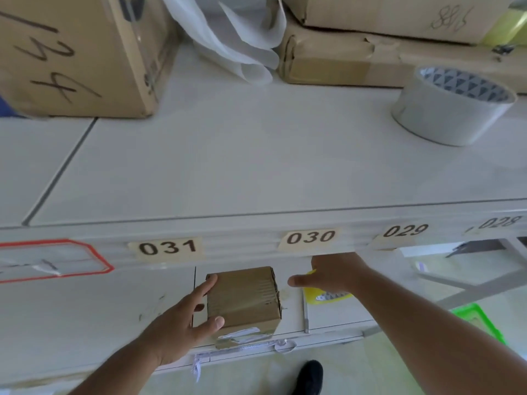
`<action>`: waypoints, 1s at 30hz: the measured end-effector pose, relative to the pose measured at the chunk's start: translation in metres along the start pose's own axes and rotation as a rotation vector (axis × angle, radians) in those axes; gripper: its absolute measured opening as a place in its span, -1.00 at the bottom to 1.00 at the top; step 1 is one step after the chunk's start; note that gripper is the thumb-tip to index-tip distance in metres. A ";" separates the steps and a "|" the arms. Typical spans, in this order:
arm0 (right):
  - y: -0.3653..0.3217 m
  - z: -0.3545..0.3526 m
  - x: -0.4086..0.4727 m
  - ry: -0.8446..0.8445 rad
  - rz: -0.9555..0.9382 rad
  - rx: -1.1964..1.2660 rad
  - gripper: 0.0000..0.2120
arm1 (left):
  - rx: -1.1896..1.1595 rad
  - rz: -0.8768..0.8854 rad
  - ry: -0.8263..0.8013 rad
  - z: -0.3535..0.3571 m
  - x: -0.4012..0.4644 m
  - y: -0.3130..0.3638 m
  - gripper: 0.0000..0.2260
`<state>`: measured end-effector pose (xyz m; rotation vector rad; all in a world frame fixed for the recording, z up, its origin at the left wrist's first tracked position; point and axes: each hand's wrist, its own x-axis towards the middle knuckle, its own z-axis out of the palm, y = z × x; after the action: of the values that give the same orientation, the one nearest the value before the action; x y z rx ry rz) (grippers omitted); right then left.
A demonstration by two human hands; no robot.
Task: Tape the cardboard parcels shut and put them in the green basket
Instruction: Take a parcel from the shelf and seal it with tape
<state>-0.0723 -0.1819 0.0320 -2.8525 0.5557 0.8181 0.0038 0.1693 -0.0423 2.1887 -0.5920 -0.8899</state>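
My left hand (176, 329) grips a small cardboard parcel (245, 295) below the front edge of the white table (228, 166), thumb on its near side and fingers on its far left corner. Clear tape covers the parcel's top, and a torn white label sits on its near face. My right hand (336, 273) reaches just right of the parcel with its thumb spread, holding nothing; its fingertips are hidden under the table edge. A yellow tape roll (316, 296) lies beneath that hand. A corner of the green basket (479, 317) shows at the lower right, behind my right forearm.
A grey tape roll (445, 109) stands on the table at the right. A large cardboard box (71, 52) sits at the back left, stacked boxes (370, 61) at the back right, and white plastic sheeting (233, 38) between them. A black shoe (310, 377) is on the floor.
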 end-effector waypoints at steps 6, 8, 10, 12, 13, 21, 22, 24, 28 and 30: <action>-0.004 0.027 0.018 -0.032 0.031 0.039 -0.16 | 0.050 0.000 -0.010 -0.003 0.000 -0.001 -0.22; -0.008 0.035 0.020 -0.034 0.017 0.053 -0.18 | 0.181 0.045 0.008 -0.003 0.000 -0.003 -0.23; -0.011 0.040 0.022 -0.030 0.000 0.052 -0.20 | 0.404 0.103 0.043 -0.003 0.000 0.002 -0.25; -0.014 0.042 0.022 -0.030 -0.003 0.054 -0.23 | 0.633 0.241 0.129 0.004 0.003 0.023 -0.24; -0.014 0.043 0.022 -0.027 0.001 0.063 -0.24 | 0.719 0.337 0.189 0.013 0.008 0.037 -0.24; -0.018 0.051 0.022 -0.050 0.029 0.144 -0.26 | 1.122 0.257 -0.018 0.068 0.070 0.124 -0.26; -0.016 0.048 0.020 -0.049 0.037 0.152 -0.25 | 1.093 0.275 -0.013 0.063 0.071 0.126 -0.31; -0.010 0.035 0.013 -0.024 0.027 0.174 -0.18 | 0.930 0.328 0.012 0.050 0.069 0.122 -0.30; 0.001 -0.014 -0.016 -0.016 -0.056 0.234 -0.20 | 0.301 0.401 0.019 0.030 0.055 0.097 -0.26; -0.010 -0.027 -0.026 -0.027 -0.107 0.313 -0.30 | 0.136 0.407 0.045 0.029 0.046 0.072 -0.28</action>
<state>-0.0757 -0.1700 0.0685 -2.5570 0.4753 0.6834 0.0026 0.0814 -0.0239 2.0890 -1.0554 -0.5960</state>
